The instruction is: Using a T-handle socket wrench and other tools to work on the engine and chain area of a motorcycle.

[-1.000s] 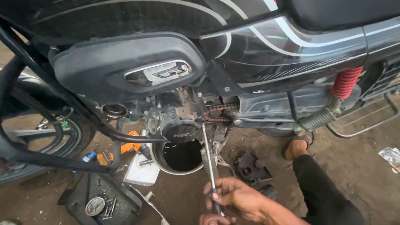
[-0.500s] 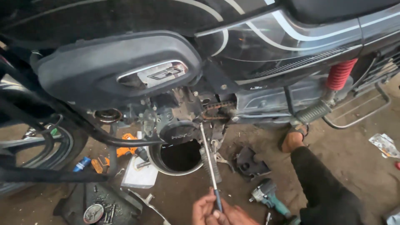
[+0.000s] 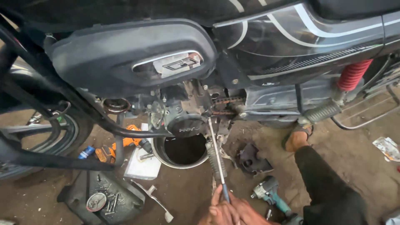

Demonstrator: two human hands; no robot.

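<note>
Down on a bare, oil-stained dirt floor [image 3: 354, 166], a black motorcycle with white stripes along its side panel [image 3: 291, 46] stands over the work, filling the upper part of the view. At the bottom edge both hands meet: the left hand [image 3: 221, 212] and the right hand [image 3: 246, 212] press close together, fingers wrapped around the dark handle of a long, thin steel screwdriver [image 3: 216, 158]. Its shaft runs up and slightly left, the tip reaching into the exposed engine area beside the drive chain [image 3: 223, 106], just right of a round black engine cap [image 3: 185, 125].

Beneath the engine sits a round metal pan holding dark oil [image 3: 183, 150]. To its left a white rectangular plastic container [image 3: 141, 164] lies on the ground, with an orange-handled tool [image 3: 131, 137] behind it. Further left and nearer, a flat black engine cover lies on the floor with loose screws and a round gauge on it [image 3: 100, 196]. A silver spanner [image 3: 154, 200] rests beside it.

Right of the hands lie a teal cordless impact driver [image 3: 271, 196] and a dark cast metal part [image 3: 252, 160]. A black-trousered leg [image 3: 329, 187] stretches out to a brown shoe [image 3: 298, 139] under the red rear shock spring [image 3: 354, 75]. The front wheel [image 3: 41, 133] shows at the left.
</note>
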